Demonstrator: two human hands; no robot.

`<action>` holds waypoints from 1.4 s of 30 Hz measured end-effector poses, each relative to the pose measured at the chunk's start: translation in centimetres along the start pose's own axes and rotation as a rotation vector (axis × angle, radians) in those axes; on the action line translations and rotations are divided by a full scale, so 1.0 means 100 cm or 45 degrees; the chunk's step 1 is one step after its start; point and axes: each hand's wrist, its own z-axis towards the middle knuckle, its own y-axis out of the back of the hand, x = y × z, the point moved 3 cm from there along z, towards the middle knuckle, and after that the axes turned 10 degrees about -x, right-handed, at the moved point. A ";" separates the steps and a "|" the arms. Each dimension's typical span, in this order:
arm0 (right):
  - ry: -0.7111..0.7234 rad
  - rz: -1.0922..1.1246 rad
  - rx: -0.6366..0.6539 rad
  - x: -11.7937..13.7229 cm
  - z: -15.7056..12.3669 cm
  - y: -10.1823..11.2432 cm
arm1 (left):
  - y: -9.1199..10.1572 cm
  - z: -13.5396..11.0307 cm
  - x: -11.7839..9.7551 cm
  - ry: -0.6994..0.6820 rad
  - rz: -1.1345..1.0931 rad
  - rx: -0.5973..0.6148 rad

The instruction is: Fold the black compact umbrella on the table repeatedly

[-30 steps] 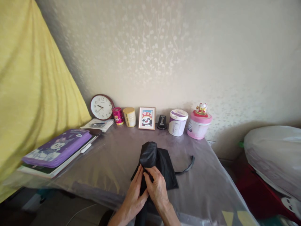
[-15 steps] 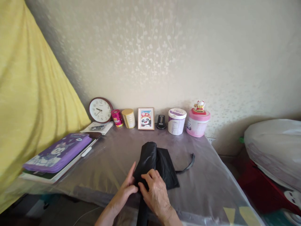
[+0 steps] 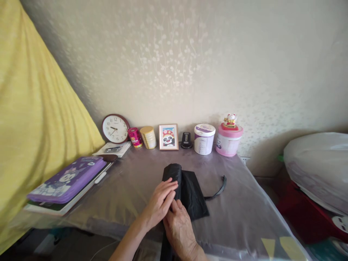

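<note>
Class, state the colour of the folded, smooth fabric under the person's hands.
The folded, smooth fabric is plain black; the head view shows it best.

Hour numerals, 12, 9 and 6 among them, are borne by the round clock (image 3: 115,129); lettering on the magenta can (image 3: 135,138) cannot be made out.

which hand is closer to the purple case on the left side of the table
Left. The left hand is to the right of the purple case, its fingers over the black fabric roll; the right hand is farther right and nearer the person.
</note>
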 end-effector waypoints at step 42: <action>-0.454 0.183 -0.253 -0.090 0.006 0.048 | -0.042 -0.056 0.035 0.336 0.043 -0.035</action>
